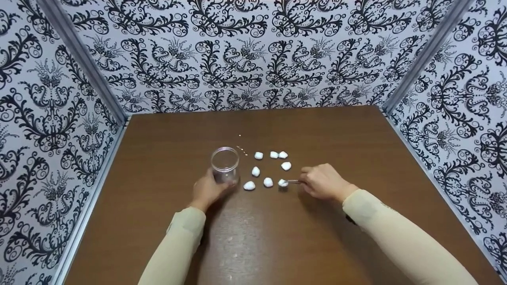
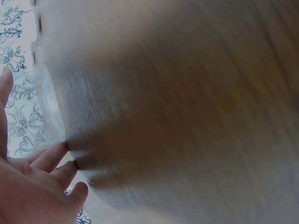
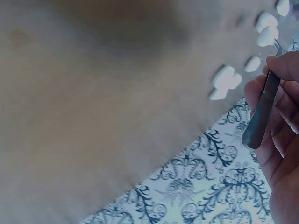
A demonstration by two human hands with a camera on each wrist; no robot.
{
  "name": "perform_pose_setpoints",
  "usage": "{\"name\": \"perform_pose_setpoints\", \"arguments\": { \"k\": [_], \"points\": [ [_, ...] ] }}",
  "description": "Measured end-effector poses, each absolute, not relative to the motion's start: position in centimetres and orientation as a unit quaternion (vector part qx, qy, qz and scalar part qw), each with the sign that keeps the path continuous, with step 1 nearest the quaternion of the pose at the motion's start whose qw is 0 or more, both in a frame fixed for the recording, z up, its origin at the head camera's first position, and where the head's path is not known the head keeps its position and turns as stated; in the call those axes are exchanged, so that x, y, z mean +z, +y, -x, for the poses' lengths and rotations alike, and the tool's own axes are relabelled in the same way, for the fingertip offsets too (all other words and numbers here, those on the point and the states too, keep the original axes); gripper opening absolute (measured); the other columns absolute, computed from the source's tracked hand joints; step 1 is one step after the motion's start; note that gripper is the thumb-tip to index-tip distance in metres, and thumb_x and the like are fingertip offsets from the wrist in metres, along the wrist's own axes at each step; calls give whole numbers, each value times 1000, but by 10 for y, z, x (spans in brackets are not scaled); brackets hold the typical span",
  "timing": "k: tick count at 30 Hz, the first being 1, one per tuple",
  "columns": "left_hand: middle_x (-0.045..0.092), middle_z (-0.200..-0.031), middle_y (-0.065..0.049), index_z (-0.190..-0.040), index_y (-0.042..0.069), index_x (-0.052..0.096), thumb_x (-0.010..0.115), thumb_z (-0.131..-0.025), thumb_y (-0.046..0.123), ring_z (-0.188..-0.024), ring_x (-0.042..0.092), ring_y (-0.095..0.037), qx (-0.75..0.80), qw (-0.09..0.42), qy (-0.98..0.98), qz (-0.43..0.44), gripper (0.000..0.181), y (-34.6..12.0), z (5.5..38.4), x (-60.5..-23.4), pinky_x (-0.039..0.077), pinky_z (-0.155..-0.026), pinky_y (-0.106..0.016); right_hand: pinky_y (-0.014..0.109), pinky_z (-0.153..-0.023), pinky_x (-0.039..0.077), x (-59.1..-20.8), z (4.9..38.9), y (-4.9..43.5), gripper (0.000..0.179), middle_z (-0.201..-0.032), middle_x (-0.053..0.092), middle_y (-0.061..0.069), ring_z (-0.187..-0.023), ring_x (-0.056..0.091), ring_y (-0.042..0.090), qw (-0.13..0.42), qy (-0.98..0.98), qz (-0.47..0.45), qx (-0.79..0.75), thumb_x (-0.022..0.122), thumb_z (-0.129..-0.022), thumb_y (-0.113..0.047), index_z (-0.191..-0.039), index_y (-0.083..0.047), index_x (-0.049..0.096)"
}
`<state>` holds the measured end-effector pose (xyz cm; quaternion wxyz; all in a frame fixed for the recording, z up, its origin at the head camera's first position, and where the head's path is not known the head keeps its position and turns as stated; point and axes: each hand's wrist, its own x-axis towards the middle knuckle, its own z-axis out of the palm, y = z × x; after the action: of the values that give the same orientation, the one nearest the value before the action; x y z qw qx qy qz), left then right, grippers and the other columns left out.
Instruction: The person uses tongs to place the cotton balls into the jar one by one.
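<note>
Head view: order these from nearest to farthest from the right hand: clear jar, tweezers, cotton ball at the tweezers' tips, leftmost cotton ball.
1. Tweezers, held in the right hand.
2. Cotton ball at the tweezers' tips, just left of the hand.
3. Leftmost cotton ball, farther left.
4. Clear jar, farthest left, in the left hand.

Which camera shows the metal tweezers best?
The right wrist view, because it shows the slim grey metal tweezers up close, from tips to rounded end. The head view shows only their thin front part, at a small, rounded white lump; the left wrist view, none.
</note>
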<state>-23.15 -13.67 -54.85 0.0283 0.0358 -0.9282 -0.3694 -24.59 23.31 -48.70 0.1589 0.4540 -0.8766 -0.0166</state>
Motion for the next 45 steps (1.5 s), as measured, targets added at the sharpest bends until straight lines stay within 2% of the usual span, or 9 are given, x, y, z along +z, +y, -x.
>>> {"name": "perform_pose_setpoints", "arguments": {
  "k": [7,13,22,27,33,38,45],
  "points": [
    [62,-130,-20,-145,3,45,81,-77,54,-121,56,-40,-366,17,-930,-34,92,-133,235,-546,36,-104,-57,39,-38,40,-462,258,217,14,-71,54,0,-44,44,17,183,-865,-468,-11,74,-81,-18,-73,-13,65],
    [64,-126,-21,-143,2,47,81,-77,54,-117,58,-41,-358,24,-933,-28,90,-130,235,-544,39,-102,-57,36,-37,37,-440,268,199,9,-69,51,-2,-44,42,16,206,-854,-477,7,71,-83,-17,-76,-14,68],
    [65,-123,-21,-141,1,49,82,-77,53,-115,60,-41,-359,33,-932,-26,89,-132,234,-546,41,-99,-56,37,-41,42,-413,283,152,6,-75,57,-1,-49,51,17,221,-850,-478,12,67,-84,-16,-83,-13,73],
    [67,-119,-20,-138,2,52,83,-75,52,-111,62,-41,-358,44,-932,-28,86,-133,233,-547,44,-95,-56,37,-43,44,-411,287,120,7,-76,57,-1,-51,53,18,236,-846,-477,22,67,-85,-17,-82,-14,72],
    [67,-118,-21,-134,1,53,82,-75,54,-108,62,-42,-341,44,-938,-31,85,-134,235,-551,46,-91,-56,37,-45,45,-420,287,94,10,-76,57,-1,-51,54,18,221,-849,-480,8,65,-86,-18,-81,-14,71],
    [67,-117,-21,-134,1,53,81,-74,56,-108,62,-44,-343,42,-938,-37,86,-137,235,-551,46,-91,-56,39,-43,44,-424,286,85,13,-73,55,1,-49,53,20,219,-845,-488,0,64,-86,-17,-75,-13,67],
    [66,-121,-22,-139,2,50,81,-75,56,-112,60,-44,-349,34,-936,-39,89,-139,234,-550,44,-95,-57,39,-44,45,-426,285,84,10,-75,57,1,-51,54,20,211,-846,-489,-7,64,-86,-17,-78,-13,69]
  ]
}}
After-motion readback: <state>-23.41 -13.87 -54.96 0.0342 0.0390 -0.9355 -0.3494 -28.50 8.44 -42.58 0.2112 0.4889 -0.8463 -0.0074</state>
